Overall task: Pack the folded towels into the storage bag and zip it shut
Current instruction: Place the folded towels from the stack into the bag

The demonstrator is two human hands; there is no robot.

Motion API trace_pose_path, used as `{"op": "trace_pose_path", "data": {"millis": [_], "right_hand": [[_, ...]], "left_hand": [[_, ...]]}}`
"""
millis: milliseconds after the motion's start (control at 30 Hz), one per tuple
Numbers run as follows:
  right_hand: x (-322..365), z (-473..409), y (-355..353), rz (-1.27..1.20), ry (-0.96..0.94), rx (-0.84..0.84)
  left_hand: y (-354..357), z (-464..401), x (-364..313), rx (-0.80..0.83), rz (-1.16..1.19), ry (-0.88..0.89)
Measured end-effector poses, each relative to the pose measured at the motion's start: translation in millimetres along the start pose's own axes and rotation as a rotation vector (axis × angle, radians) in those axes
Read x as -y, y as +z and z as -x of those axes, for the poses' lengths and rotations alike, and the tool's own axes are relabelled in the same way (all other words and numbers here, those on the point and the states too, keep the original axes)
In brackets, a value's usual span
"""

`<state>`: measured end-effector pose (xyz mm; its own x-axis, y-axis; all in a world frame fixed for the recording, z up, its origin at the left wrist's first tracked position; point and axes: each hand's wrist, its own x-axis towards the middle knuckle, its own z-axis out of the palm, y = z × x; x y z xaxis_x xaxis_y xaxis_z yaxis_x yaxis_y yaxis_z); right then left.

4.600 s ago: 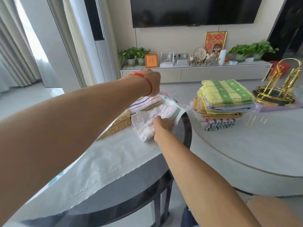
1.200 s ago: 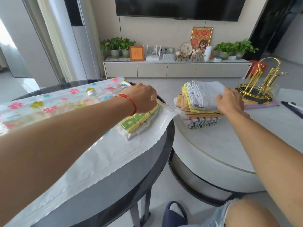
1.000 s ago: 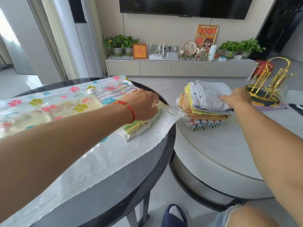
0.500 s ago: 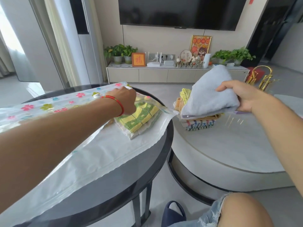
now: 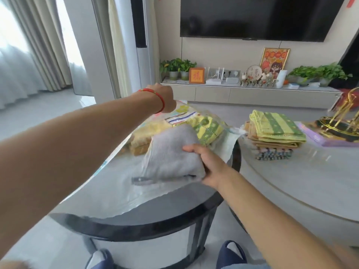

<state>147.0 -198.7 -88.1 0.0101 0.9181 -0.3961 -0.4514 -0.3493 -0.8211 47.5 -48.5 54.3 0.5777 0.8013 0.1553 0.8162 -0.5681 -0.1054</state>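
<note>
Item: grey towel [image 5: 172, 156], folded, clamped in the right hand [image 5: 210, 164] at the mouth of the storage bag [image 5: 120, 193], angled for sliding in.
Left hand [image 5: 167, 100]: on the bag's upper sheet, seemingly lifting it open; grip hidden.
Remaining stack [image 5: 274, 136]: neighbouring pale table [image 5: 303, 183], within reach.
Bag unzipped.

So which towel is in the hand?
The plain grey towel, gripped by the right hand over the bag. The others are striped or patterned, in the bag or stacked.
</note>
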Motion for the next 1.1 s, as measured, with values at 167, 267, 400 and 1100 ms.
{"op": "trace_pose_path", "data": {"millis": [167,267,400,1100], "right_hand": [[-67,-60,49,-0.173,-0.001,-0.277],[-76,-78,62,-0.152,-0.028,-0.453],[-64,-109,88,-0.365,-0.036,-0.631],[-67,-89,61,1.716,-0.556,-0.356]], "left_hand": [[-1,-3,5,-0.015,-0.025,0.040],[1,-1,5,-0.010,-0.010,0.062],[4,4,5,-0.007,0.043,0.091],[8,17,1,0.016,0.042,0.101]]}}
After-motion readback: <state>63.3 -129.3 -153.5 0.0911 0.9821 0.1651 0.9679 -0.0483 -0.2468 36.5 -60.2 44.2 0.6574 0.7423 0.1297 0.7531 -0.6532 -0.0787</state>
